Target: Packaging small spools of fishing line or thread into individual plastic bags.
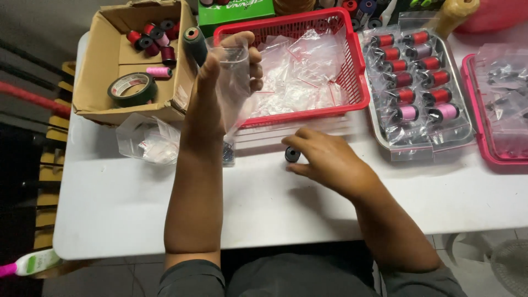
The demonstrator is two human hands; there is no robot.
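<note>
Looking at this setup, a few slip-ups seem pretty possible. A small clear plastic bag (234,82) is pinched up in the air by the left hand (220,82), fingers closed on its top edge and thumb side, with a dark green spool (193,44) seemingly tucked in the same grip up by the thumb. A small black spool (292,154) is touched on the white table (137,203) by the fingertips of the right hand (330,159), which is curled loosely over it but not clamped; whether it's properly gripped can't be told. The black spool is round and sits near the table's middle, so it could easily be nudged and sent rolling toward the front edge if the fingers are closed carelessly. The bag is floppy and its mouth looks barely opened, so a spool could be caught on the rim and dropped. Two things are being managed in one hand, so the green spool could be let slip onto the cardboard box (99,82) or the red basket (352,60) of empty bags. Another loose bag (148,143) lies just beside the left forearm and could be swept off the table. The tray of packed spools (418,88) is well apart, so it's probably safe.
</note>
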